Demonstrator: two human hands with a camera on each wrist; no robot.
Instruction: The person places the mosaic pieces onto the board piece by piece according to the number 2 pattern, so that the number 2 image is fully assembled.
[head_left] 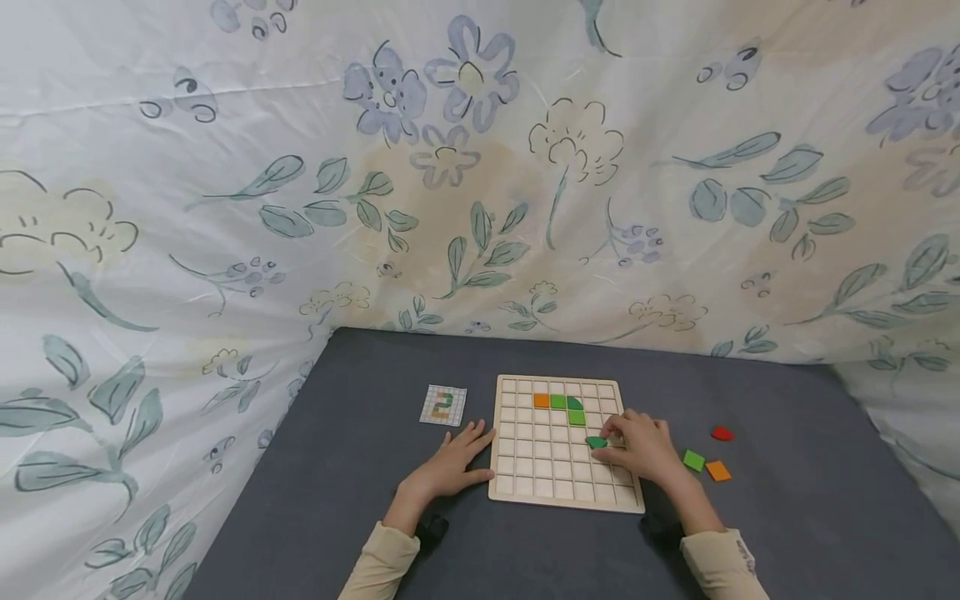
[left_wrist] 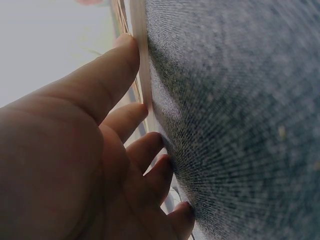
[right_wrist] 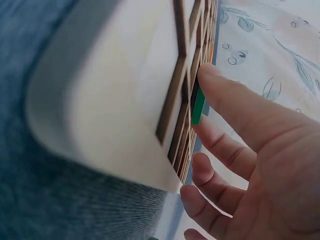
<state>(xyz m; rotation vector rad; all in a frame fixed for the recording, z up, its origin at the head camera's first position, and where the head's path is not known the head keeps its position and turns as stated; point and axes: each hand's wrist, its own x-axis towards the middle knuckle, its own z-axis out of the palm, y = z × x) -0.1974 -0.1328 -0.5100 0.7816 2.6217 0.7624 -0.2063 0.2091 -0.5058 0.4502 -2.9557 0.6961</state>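
Observation:
A wooden grid board [head_left: 517, 467] lies flat on the dark table. Several pieces sit in its upper cells: an orange square [head_left: 541, 401], a light green square [head_left: 558, 402], a dark green rounded piece [head_left: 574, 403] and a second light green square [head_left: 576, 417]. Over the board's right half, my right hand [head_left: 647, 446] pinches a dark green tile [head_left: 596, 442] between thumb and index finger; the right wrist view shows its green edge [right_wrist: 198, 106] close to the grid. My left hand [head_left: 448, 463] touches the board's left edge, fingers spread and fairly straight.
Right of the board lie a red piece [head_left: 722, 433], a light green square tile [head_left: 693, 460] and an orange square tile [head_left: 717, 471]. A small card with a coloured grid pattern [head_left: 443, 405] lies to the left. Floral cloth [head_left: 480, 183] hangs behind the table.

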